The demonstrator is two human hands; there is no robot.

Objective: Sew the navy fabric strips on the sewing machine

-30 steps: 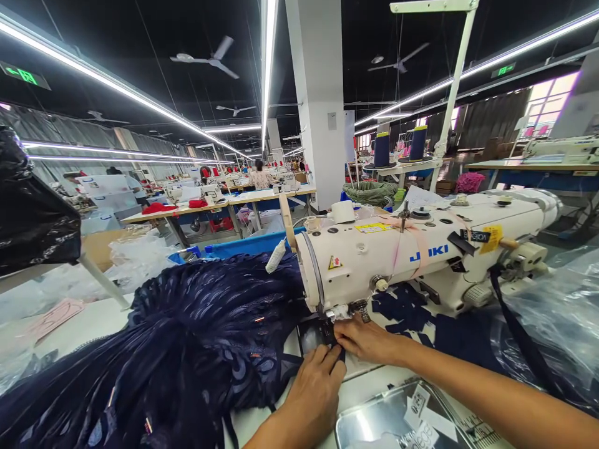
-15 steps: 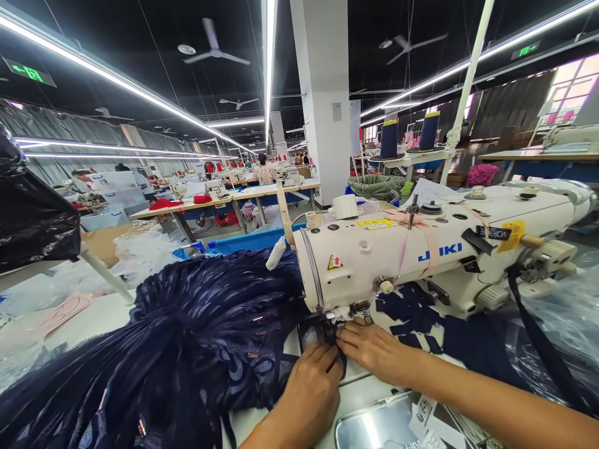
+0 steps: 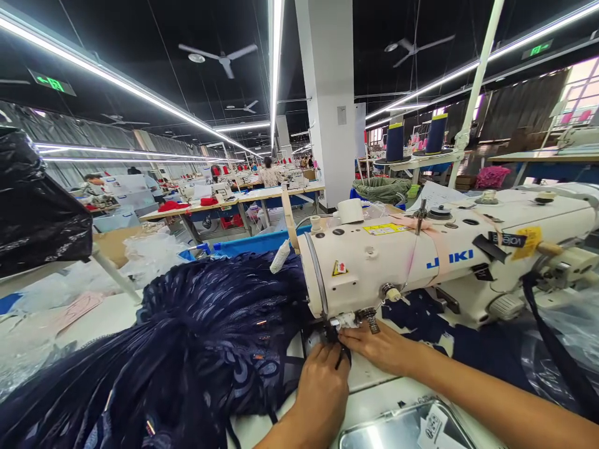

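My left hand [image 3: 324, 380] is closed, its fingers pinching a dark navy strap [image 3: 345, 359] just in front of the needle area of a white sewing machine [image 3: 365, 274]. My right hand [image 3: 381, 348] is at the right side of the presser foot, its fingertips pressed together at the dark fabric there; the machine head hides part of them. A big heap of navy lace garments [image 3: 187, 349] with hanging straps lies left of the left hand and reaches up to the needle area.
Navy scraps [image 3: 416, 315] lie under the machine arm. A shiny cover plate [image 3: 374, 433] with white labels [image 3: 433, 424] is in front. Clear plastic [image 3: 561, 324] lies at the right, a black bag [image 3: 42, 206] hangs at left. Thread cones [image 3: 394, 142] stand behind.
The view has shifted a little, so the scene sits further right. My left fingers have come slightly nearer the presser foot, and a strap loop shows beside them. The right hand stays by the needle.
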